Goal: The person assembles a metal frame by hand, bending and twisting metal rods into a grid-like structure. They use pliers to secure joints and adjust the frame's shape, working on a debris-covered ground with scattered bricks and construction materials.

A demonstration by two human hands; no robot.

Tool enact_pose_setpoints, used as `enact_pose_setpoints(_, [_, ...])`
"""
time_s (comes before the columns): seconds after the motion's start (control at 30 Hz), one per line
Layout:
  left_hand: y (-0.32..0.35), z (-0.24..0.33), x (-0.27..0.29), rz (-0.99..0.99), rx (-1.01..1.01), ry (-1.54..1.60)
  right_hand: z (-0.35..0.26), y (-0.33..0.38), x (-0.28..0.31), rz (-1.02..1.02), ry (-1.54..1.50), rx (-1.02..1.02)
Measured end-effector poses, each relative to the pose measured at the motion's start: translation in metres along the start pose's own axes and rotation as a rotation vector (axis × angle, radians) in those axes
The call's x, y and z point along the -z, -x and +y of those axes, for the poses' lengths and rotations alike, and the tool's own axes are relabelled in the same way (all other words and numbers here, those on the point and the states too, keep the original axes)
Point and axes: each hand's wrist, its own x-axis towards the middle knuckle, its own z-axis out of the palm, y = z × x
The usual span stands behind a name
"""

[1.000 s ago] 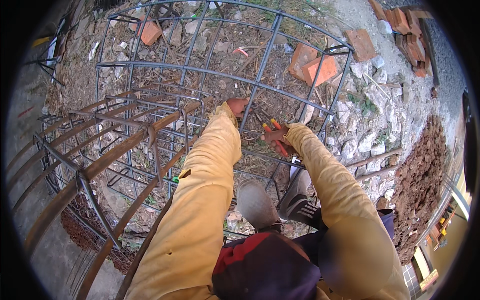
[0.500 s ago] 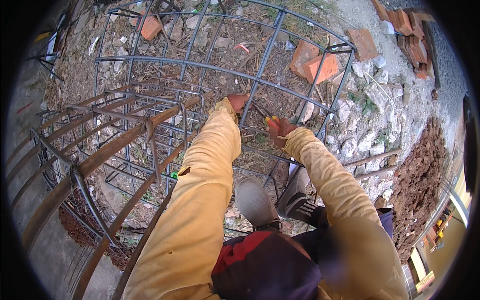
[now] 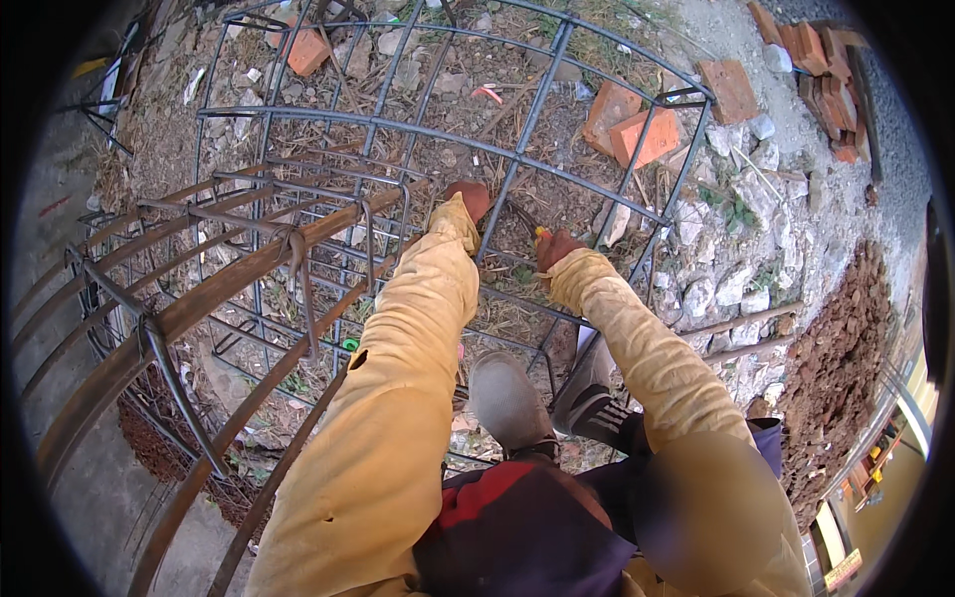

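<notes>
The person stands over a steel bar cage laid on rubble, and both hands meet at one crossing of its bars. The left hand is curled around a bar of the cage at that crossing, fingers closed on it. Just to the right of it, the right hand is closed around a small tool with a yellow-orange handle; only the handle tip shows, so the kind of tool cannot be told. It looks like the tying of a joint. To do it well, the left hand should keep the bar pressed firm against the one it crosses, so nothing slips, while the right hand works the tool tight against the crossing and keeps its wrist clear of the bar ends. The feet rest on the cage bars below the hands, so weight should stay steady.

Compared with a second ago, the left hand grips the same crossing, while the right hand has drawn down and a little away from it, and less of the tool shows. Red bricks lie beyond the cage.
</notes>
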Motion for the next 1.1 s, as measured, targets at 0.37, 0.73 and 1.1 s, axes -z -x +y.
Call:
enact_pose_setpoints(0.37, [0.157,0.087,0.010,0.642,-0.088,0.714,-0.010,0.022,0.130,-1.115,-1.258,-0.502])
enact_pose_setpoints(0.73, [0.305,0.059,-0.041,-0.010,-0.174,0.599,-0.033,0.048,0.139,0.070,0.133,0.071])
enact_pose_setpoints(1.1, [0.261,0.059,-0.055,0.022,0.272,1.070,-0.018,0.027,0.146,-0.834,-0.968,-0.535])
